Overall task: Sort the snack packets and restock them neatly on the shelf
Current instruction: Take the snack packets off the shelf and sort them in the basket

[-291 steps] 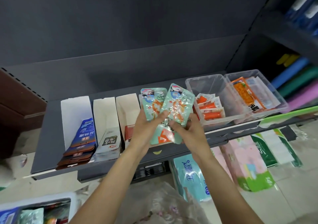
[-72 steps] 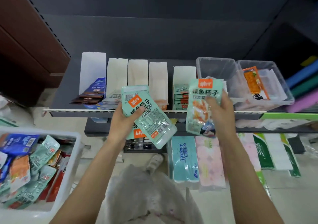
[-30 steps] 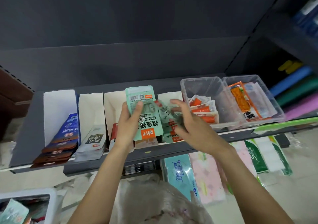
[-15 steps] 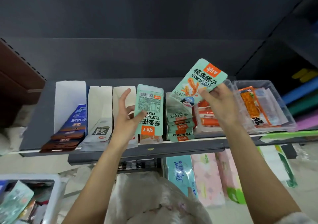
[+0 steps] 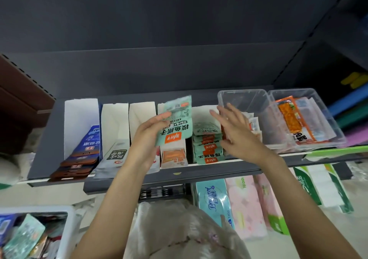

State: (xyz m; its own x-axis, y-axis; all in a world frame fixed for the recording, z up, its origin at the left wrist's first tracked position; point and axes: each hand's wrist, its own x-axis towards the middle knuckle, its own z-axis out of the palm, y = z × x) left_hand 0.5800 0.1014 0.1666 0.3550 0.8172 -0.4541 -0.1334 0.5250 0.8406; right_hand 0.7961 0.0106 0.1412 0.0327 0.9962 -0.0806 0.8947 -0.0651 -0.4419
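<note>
The left hand [image 5: 148,137] pinches a mint-green foil snack packet [image 5: 176,120], long axis upright, just left of the matching stack in the white card tray [image 5: 207,141]. The right hand [image 5: 237,131], spread and empty, hovers nearer that stack.

Shelf [image 5: 45,139], free room: bare strip along the back edge behind the white card dividers [image 5: 80,115]; open space above all slots. Obstacles: divider walls between slots; two clear bins [image 5: 239,103] at the right end; stacked packets [image 5: 207,145] along the front edge.
</note>
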